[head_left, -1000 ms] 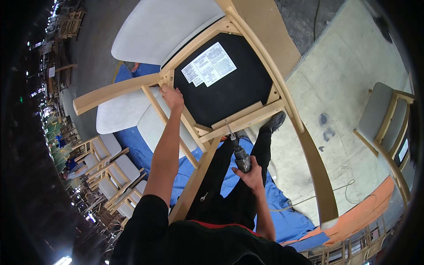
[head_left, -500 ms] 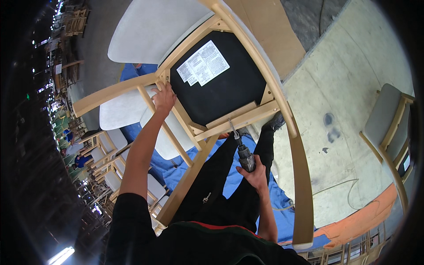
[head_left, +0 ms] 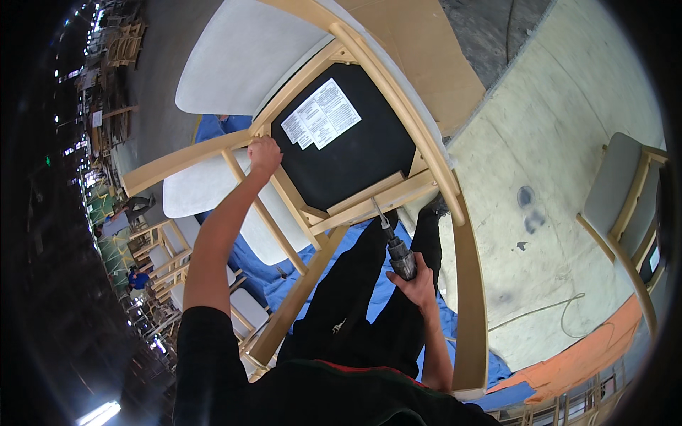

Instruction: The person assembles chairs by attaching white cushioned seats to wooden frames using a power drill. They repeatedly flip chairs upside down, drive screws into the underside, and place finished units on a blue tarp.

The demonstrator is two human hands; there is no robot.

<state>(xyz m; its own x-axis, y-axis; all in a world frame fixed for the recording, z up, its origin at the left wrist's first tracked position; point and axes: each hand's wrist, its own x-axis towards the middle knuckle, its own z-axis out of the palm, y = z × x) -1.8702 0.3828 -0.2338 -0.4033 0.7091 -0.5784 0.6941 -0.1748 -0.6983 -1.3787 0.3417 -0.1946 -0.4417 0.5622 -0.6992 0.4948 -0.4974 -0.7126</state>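
Note:
An upturned wooden chair (head_left: 387, 199) is tilted before me, its black seat underside (head_left: 341, 160) facing up with white paper labels (head_left: 321, 113) on it. My left hand (head_left: 265, 157) is closed on the chair frame at the left corner, where a leg meets the seat rail; its fingertips are partly hidden. In my right hand (head_left: 418, 285) is a dark power screwdriver (head_left: 401, 257), gripped by its body. Its long thin bit points up to the near seat rail; whether the tip touches the wood I cannot tell.
Pale upholstered chair parts (head_left: 220, 67) lie beyond and beside the frame. Blue sheeting (head_left: 284, 273) covers the floor under my legs. Another chair (head_left: 621, 192) stands at the right, with a thin hose (head_left: 540, 310) nearby. Several chairs (head_left: 170, 248) crowd the left.
The chair has shifted slightly down and left in view. My left hand has curled tighter at the corner. The screwdriver has moved slightly right and down, still below the near rail.

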